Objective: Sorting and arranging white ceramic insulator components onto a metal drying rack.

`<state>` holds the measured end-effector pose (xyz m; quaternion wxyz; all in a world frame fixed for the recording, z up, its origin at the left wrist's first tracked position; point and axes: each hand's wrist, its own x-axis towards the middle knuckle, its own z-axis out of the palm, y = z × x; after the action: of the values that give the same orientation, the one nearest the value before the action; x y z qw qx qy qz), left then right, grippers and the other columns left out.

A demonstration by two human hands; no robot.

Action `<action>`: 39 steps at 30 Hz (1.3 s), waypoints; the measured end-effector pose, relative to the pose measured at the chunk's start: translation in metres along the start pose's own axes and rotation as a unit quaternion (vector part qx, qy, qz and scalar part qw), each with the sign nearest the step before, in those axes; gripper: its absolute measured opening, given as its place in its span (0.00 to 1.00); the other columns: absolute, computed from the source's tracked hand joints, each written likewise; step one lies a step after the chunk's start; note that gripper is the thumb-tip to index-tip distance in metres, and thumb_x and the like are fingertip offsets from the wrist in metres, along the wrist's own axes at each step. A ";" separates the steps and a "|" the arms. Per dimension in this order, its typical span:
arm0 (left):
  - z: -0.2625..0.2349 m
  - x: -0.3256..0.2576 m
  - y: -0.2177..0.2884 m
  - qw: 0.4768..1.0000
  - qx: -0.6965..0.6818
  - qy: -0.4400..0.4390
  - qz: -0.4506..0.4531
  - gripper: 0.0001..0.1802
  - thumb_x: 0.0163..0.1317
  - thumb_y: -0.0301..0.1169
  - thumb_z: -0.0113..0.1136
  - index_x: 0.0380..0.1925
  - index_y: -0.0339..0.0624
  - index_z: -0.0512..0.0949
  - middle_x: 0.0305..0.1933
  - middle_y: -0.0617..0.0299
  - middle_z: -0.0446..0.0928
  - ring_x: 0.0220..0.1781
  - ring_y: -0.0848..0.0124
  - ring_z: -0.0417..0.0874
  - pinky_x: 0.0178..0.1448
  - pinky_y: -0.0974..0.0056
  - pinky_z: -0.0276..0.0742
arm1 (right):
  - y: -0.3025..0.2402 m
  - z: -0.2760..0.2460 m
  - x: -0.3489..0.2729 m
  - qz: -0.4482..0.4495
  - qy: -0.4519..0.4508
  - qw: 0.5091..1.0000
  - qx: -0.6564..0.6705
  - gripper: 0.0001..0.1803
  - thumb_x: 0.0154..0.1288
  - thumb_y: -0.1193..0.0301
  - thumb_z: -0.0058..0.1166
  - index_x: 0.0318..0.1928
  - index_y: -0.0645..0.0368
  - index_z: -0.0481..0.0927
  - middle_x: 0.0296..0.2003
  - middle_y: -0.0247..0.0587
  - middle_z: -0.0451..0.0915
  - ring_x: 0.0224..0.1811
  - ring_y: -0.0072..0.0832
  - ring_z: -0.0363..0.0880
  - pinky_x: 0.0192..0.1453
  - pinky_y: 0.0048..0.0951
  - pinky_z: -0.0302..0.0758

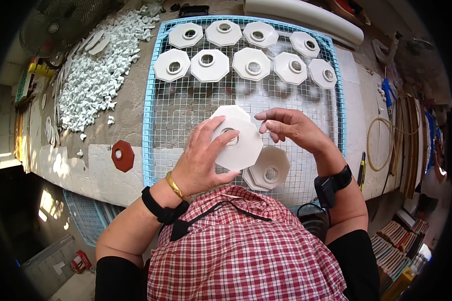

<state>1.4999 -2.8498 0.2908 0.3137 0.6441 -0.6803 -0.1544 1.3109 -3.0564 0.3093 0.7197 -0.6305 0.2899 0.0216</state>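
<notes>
My left hand (202,155) is closed on a white octagonal disc (246,153) with a round hole in its middle. Its fingers curl over the top face, one of them at the hole, and the thumb presses the near edge. A second white octagon (230,111) shows behind it; whether my hand holds that one too, I cannot tell. Just right of the held disc, my right hand (295,129) hovers with bent fingers apart and nothing visible in them. Under and right of the held disc, a small stack of white octagonal discs (281,163) lies on the blue wire rack (196,103).
Two rows of white octagonal discs with raised collars (253,64) stand along the rack's far side. Many small white pieces (93,83) are heaped at left. A reddish-brown octagon (123,156) lies left of the rack. A white roll (306,21) borders the back; a fan (55,27) stands far left.
</notes>
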 end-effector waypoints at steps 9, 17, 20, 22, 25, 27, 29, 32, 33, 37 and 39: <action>-0.016 -0.024 -0.036 0.990 0.129 0.019 -0.053 0.44 0.41 0.40 0.77 0.60 0.48 0.67 0.66 0.44 0.62 0.68 0.44 0.63 0.70 0.47 0.63 | 0.020 0.065 0.025 -0.222 0.129 0.866 -0.430 0.24 0.50 0.68 0.72 0.47 0.58 0.78 0.43 0.44 0.75 0.42 0.41 0.78 0.46 0.38 0.77; -0.058 -0.030 -0.065 0.822 -0.471 0.089 -0.309 0.32 0.70 0.52 0.48 0.65 0.40 0.65 0.62 0.53 0.71 0.59 0.62 0.77 0.60 0.59 0.77 | 0.018 0.086 0.034 -0.182 0.140 0.841 -0.490 0.34 0.41 0.68 0.76 0.51 0.57 0.74 0.50 0.47 0.71 0.53 0.44 0.73 0.58 0.41 0.72; -0.090 -0.020 -0.075 0.735 -0.565 0.070 -0.368 0.32 0.73 0.52 0.40 0.65 0.37 0.65 0.55 0.49 0.77 0.51 0.61 0.84 0.51 0.59 0.84 | 0.014 0.086 0.033 -0.174 0.133 0.843 -0.492 0.33 0.42 0.69 0.75 0.51 0.56 0.74 0.51 0.44 0.71 0.55 0.44 0.72 0.60 0.41 0.71; -0.103 -0.013 -0.092 0.754 -0.526 0.058 -0.390 0.32 0.74 0.51 0.41 0.64 0.36 0.66 0.51 0.48 0.79 0.48 0.60 0.85 0.45 0.59 0.86 | 0.011 0.087 0.037 -0.178 0.142 0.846 -0.481 0.33 0.42 0.70 0.75 0.52 0.56 0.75 0.51 0.44 0.71 0.54 0.44 0.72 0.59 0.41 0.71; -0.108 -0.005 -0.117 0.786 -0.461 0.043 -0.410 0.26 0.74 0.45 0.42 0.57 0.32 0.70 0.41 0.47 0.83 0.37 0.63 0.87 0.34 0.63 0.88 | 0.006 0.090 0.043 -0.175 0.143 0.851 -0.473 0.33 0.43 0.71 0.75 0.52 0.56 0.75 0.50 0.44 0.72 0.53 0.43 0.73 0.59 0.41 0.72; -0.106 -0.009 -0.136 0.806 -0.413 0.019 -0.423 0.20 0.74 0.41 0.45 0.48 0.31 0.72 0.36 0.49 0.82 0.30 0.67 0.86 0.29 0.66 0.86 | 0.003 0.092 0.046 -0.169 0.133 0.853 -0.475 0.33 0.43 0.71 0.74 0.52 0.56 0.75 0.50 0.44 0.72 0.53 0.43 0.73 0.58 0.40 0.73; -0.108 -0.006 -0.137 0.785 -0.436 0.032 -0.438 0.16 0.73 0.38 0.47 0.41 0.33 0.73 0.30 0.51 0.81 0.24 0.69 0.84 0.25 0.67 0.84 | 0.001 0.094 0.045 -0.170 0.132 0.843 -0.494 0.32 0.43 0.72 0.74 0.52 0.56 0.76 0.50 0.43 0.73 0.52 0.43 0.74 0.57 0.40 0.73; -0.112 -0.007 -0.147 0.797 -0.385 0.029 -0.464 0.17 0.72 0.38 0.48 0.41 0.32 0.73 0.26 0.51 0.81 0.20 0.69 0.82 0.21 0.68 0.81 | -0.003 0.099 0.043 -0.187 0.139 0.832 -0.504 0.32 0.43 0.72 0.73 0.52 0.57 0.75 0.50 0.43 0.73 0.52 0.42 0.74 0.57 0.40 0.73; -0.116 -0.007 -0.148 0.802 -0.364 0.016 -0.474 0.17 0.71 0.39 0.48 0.40 0.31 0.73 0.25 0.51 0.81 0.18 0.69 0.82 0.19 0.68 0.79 | -0.004 0.102 0.043 -0.185 0.140 0.833 -0.503 0.32 0.43 0.72 0.73 0.52 0.57 0.75 0.50 0.43 0.73 0.52 0.42 0.74 0.57 0.40 0.73; -0.122 -0.011 -0.150 0.805 -0.339 -0.006 -0.488 0.19 0.69 0.40 0.49 0.38 0.30 0.74 0.22 0.51 0.81 0.14 0.69 0.80 0.16 0.69 0.75 | -0.006 0.105 0.040 -0.198 0.141 0.829 -0.504 0.31 0.44 0.73 0.72 0.52 0.58 0.75 0.49 0.44 0.73 0.52 0.42 0.74 0.57 0.39 0.73; -0.121 -0.010 -0.151 0.809 -0.310 -0.013 -0.498 0.18 0.70 0.40 0.49 0.38 0.32 0.74 0.21 0.52 0.81 0.14 0.70 0.79 0.15 0.69 0.74 | -0.004 0.102 0.041 -0.200 0.138 0.830 -0.502 0.30 0.45 0.73 0.72 0.52 0.59 0.75 0.49 0.44 0.73 0.52 0.42 0.75 0.57 0.39 0.73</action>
<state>1.6930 -2.8349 0.2871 0.3678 0.7612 -0.1859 -0.5007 1.3865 -2.9775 0.2983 0.2453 -0.9455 0.2033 -0.0672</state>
